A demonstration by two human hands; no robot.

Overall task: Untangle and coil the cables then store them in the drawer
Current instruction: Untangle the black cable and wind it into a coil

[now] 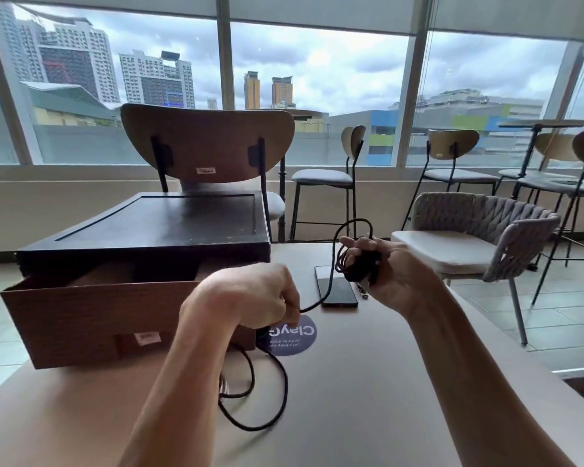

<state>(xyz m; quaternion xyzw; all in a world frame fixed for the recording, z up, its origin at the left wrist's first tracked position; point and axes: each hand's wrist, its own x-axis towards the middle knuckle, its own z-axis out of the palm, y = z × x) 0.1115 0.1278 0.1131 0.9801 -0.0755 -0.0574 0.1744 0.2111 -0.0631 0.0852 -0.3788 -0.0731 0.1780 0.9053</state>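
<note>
Left fingers pinching cable, right fingers gripping coil

The table carried the drawer box, a phone, a sticker, and loose cable up front.

Single view, taken from a camera worn on my head. It faces forward and slightly down across the table, with a wide-angle lens. My forearms enter from the bottom edge. My left hand and right hand sit near mid-frame, close to the lens, each gripping the cable. The open drawer lies near, on the left. The windows span the far upper half. A woven chair stands farther off, on the right.
</note>
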